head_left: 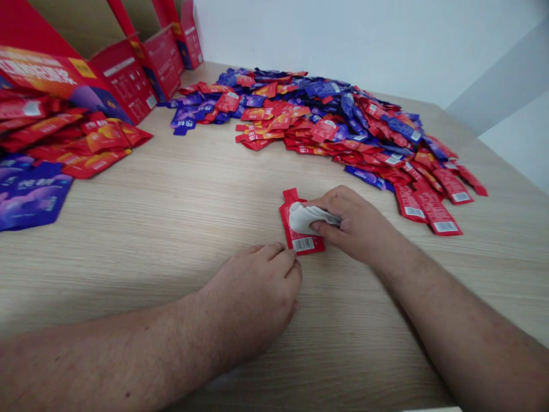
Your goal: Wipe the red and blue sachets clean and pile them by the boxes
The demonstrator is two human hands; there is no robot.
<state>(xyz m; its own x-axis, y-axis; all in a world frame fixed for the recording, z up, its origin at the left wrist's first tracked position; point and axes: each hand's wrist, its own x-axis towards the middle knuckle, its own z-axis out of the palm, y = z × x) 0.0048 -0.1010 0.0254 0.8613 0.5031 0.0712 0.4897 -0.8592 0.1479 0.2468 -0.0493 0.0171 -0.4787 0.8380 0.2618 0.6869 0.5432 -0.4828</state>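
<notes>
A red sachet (305,244) with a barcode label lies flat on the wooden table (180,229), in front of me. My right hand (345,220) pinches a folded white cloth (302,218) that rests against the upper part of the sachet. At the sachet's lower left corner is my left hand (266,283), its fingers curled and pressed together on that corner. The left thumb is mostly hidden beneath the hand.
A long curved heap of red and blue sachets (309,120) spans the far side to the right. Another pile of sachets (90,140) sits at the left, before open red boxes (124,80). A white wall (343,40) stands behind.
</notes>
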